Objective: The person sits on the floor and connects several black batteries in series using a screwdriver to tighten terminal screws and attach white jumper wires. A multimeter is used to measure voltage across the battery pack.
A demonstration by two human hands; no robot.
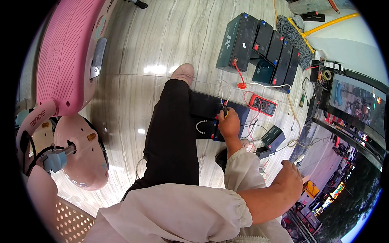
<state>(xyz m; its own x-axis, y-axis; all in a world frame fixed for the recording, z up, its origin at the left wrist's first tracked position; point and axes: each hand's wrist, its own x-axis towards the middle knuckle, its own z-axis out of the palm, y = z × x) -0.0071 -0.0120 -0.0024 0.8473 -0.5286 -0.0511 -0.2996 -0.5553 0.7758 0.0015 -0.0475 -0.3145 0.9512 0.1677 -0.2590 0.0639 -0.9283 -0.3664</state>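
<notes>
My right hand (pixel 229 124) reaches down to a black battery (pixel 210 107) lying on the floor beside my black-trousered leg (pixel 170 133). It pinches a small tool with a yellow tip (pixel 225 113) at the battery's top edge, where thin white wires (pixel 224 91) rise from the terminals. My left arm, in a white sleeve cover, crosses over the right arm. At its end my left hand (pixel 290 178) hangs as a closed fist above the floor, near a black box (pixel 272 139). I cannot see anything inside that fist.
A red multimeter (pixel 262 104) with red leads lies right of the battery. Several more black batteries (pixel 259 46) stand in a row at the top right, next to a mop with a yellow handle (pixel 324 26). A pink scooter (pixel 67 60) fills the left. A glass door frame (pixel 356 101) runs along the right.
</notes>
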